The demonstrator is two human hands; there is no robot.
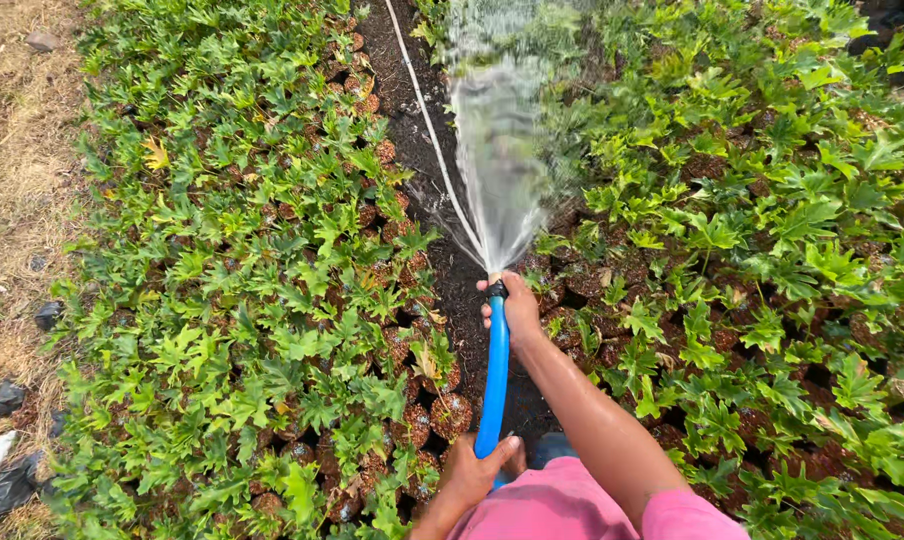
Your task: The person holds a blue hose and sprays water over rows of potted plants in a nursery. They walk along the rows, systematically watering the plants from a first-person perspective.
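Observation:
A blue hose (pixel 495 375) runs up from the bottom of the head view between two beds of green seedlings. My right hand (pixel 517 310) grips the hose at its black tip, with a thumb over the outlet. A wide fan of water (pixel 497 140) sprays forward from there. My left hand (pixel 469 470) holds the hose lower down, near my pink shirt (pixel 572 505).
Seedlings in small dark bags fill a bed on the left (pixel 252 300) and one on the right (pixel 772 250). A wet dark soil path (pixel 412 110) with a thin white line (pixel 427 120) runs between them. Dry grass and dark plastic scraps (pixel 7 400) lie far left.

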